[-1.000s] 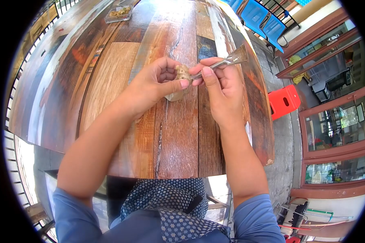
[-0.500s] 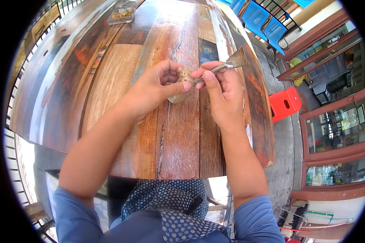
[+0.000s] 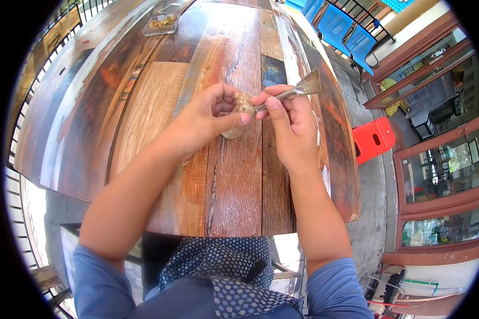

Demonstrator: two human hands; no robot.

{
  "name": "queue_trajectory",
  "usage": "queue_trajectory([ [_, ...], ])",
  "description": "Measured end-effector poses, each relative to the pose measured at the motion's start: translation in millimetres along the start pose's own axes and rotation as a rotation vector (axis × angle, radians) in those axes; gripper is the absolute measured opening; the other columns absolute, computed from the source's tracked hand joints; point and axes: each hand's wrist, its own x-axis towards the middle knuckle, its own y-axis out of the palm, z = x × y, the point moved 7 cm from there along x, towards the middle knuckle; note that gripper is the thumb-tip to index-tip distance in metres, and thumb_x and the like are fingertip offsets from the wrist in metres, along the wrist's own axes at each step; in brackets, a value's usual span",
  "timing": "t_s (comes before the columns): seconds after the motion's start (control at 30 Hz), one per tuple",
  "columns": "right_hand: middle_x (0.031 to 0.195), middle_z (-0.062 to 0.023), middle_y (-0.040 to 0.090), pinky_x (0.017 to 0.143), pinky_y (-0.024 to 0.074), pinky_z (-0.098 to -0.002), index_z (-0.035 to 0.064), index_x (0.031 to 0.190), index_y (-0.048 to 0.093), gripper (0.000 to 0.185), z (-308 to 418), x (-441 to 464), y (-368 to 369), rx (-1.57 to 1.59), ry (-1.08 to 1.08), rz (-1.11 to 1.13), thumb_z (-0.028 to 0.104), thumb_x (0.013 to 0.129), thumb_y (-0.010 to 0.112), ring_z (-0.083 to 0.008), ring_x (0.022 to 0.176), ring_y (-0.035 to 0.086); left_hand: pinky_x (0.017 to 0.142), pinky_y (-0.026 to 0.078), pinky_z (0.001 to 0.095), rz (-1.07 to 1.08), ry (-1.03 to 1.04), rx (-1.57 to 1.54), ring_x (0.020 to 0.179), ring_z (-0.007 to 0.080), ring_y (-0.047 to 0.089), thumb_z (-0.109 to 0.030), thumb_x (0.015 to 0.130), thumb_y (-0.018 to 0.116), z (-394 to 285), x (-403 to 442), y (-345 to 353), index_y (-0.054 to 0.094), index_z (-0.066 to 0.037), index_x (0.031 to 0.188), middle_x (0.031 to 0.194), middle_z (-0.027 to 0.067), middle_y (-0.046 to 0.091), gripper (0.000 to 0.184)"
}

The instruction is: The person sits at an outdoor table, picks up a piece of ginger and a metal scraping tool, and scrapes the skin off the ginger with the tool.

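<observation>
My left hand [image 3: 218, 112] is closed around a small beige, lumpy piece [image 3: 244, 102] that looks like modelled clay, its thumb resting along the near side. A paler, smoother block-like part [image 3: 232, 133] shows under the thumb; whether it belongs to the same piece I cannot tell. In my right hand [image 3: 292, 117] is a slim metal tool with a flared flat blade [image 3: 308, 84], held like a pencil. The blade points up and right, away from the piece. The tool's other end meets the lump's right side, its tip hidden by fingers.
Both hands are above a wood-plank-patterned table [image 3: 234, 196]. A clear plastic box [image 3: 161, 24] with brownish lumps stands at the far left. Beyond the right edge are a red stool [image 3: 374, 139], blue chairs [image 3: 338, 26] and glazed doors [image 3: 444, 165]. A metal railing [image 3: 17, 207] runs along the left.
The view has shifted slightly. The lump appears turned a little in my left hand, and the tool's blade sits slightly lower and shows a different angle. Both grips stay the same.
</observation>
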Motion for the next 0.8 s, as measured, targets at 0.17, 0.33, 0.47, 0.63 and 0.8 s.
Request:
queue_trajectory([
  [0.17,0.101,-0.0105,0.066,0.078,0.0496,-0.0268,-0.0013,0.116,0.052,0.021,-0.3,0.4,-0.7,-0.011,-0.01,0.005,0.012,0.1,0.054,-0.0128,0.083,0.059,0.089,0.048,0.0293,0.018,-0.003,-0.023,0.102,0.014,0.058,-0.014,0.084,0.077,0.0,-0.9,1.0,0.053,-0.004,0.116,0.107,0.0047,0.06,0.041],
  [0.33,0.103,-0.0113,0.067,0.08,0.0503,-0.027,0.0003,0.114,0.053,0.019,2.2,-1.6,3.5,-0.053,-0.026,0.03,0.013,0.1,0.053,-0.0127,0.084,0.06,0.092,0.045,0.0287,-0.021,-0.011,0.046,0.106,0.0128,0.057,-0.008,0.088,0.07,3.6,0.0,-2.8,0.051,-0.005,0.119,0.113,0.0053,0.061,0.036],
  [0.47,0.103,-0.0113,0.067,0.08,0.0502,-0.027,0.0002,0.113,0.054,0.019,1.5,-0.1,0.9,-0.033,-0.042,0.021,0.014,0.1,0.053,-0.0128,0.085,0.06,0.093,0.045,0.0289,-0.012,-0.015,0.057,0.107,0.0131,0.058,-0.008,0.088,0.07,2.1,0.0,-2.6,0.051,-0.004,0.119,0.114,0.006,0.061,0.036],
  [0.63,0.104,-0.0106,0.067,0.081,0.0498,-0.0276,-0.0002,0.113,0.056,0.02,1.3,-1.9,7.8,-0.053,-0.002,0.07,0.015,0.1,0.053,-0.0125,0.086,0.06,0.092,0.046,0.0313,-0.021,0.013,0.019,0.105,0.0162,0.053,-0.016,0.083,0.077,7.4,2.5,-5.4,0.051,-0.004,0.116,0.108,0.0061,0.056,0.044],
  [0.8,0.109,-0.0104,0.065,0.081,0.049,-0.0274,-0.001,0.111,0.059,0.018,3.5,1.3,3.1,-0.076,-0.024,0.071,0.012,0.099,0.054,-0.0127,0.086,0.059,0.092,0.046,0.031,-0.028,0.007,0.049,0.106,0.0169,0.053,-0.015,0.083,0.077,7.5,2.6,-6.2,0.051,-0.003,0.116,0.109,0.0067,0.056,0.043],
])
